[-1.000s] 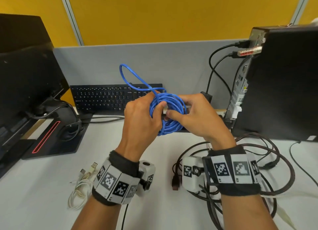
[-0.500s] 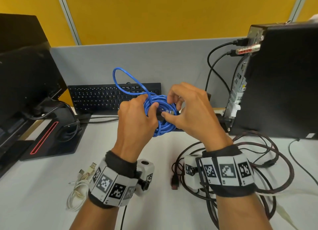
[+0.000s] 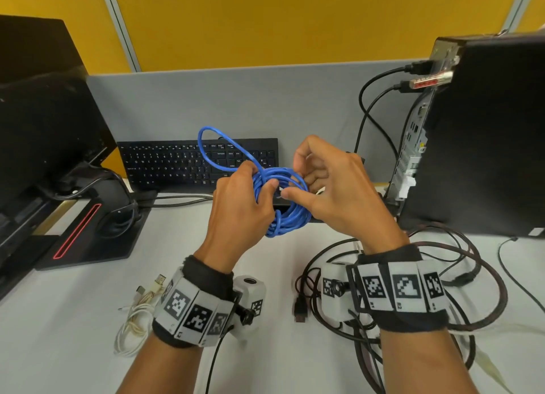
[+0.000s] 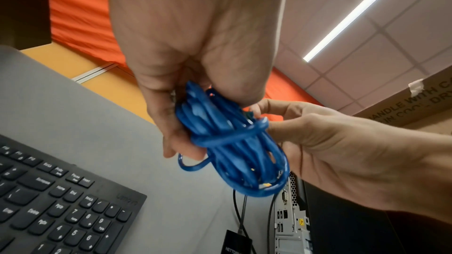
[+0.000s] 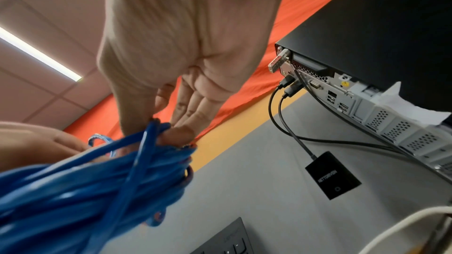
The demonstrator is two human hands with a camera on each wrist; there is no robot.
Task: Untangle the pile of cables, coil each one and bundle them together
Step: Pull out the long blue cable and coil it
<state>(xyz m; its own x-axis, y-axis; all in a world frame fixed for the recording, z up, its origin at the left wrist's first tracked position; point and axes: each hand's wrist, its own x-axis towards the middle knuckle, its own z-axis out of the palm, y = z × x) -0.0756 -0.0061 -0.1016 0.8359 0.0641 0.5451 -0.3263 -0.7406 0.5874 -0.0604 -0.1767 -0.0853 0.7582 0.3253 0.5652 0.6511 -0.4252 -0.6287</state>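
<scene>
I hold a coiled blue cable (image 3: 290, 214) (image 4: 234, 142) (image 5: 97, 186) in the air above the desk, in front of the keyboard. My left hand (image 3: 244, 205) (image 4: 186, 88) grips the coil's left side, thumb across the strands. My right hand (image 3: 327, 187) (image 5: 168, 123) pinches strands at the coil's upper right between thumb and forefinger, its other fingers raised. One strand is wrapped crosswise round the bundle. A loose blue loop (image 3: 212, 146) stands up behind the left hand. A coiled white cable (image 3: 132, 326) lies at lower left. Tangled dark cables (image 3: 460, 264) lie under my right wrist.
A black keyboard (image 3: 177, 163) lies behind the hands, a monitor base (image 3: 88, 234) at left, a black computer tower (image 3: 483, 140) with plugged leads at right. A black adapter box (image 5: 332, 175) lies near the tower. The white desk (image 3: 59, 349) stretches to the front.
Both hands with the blue coil shifted slightly left. The right hand went from holding the coil's side to pinching strands with its fingers raised. The free loop grew shorter and moved left.
</scene>
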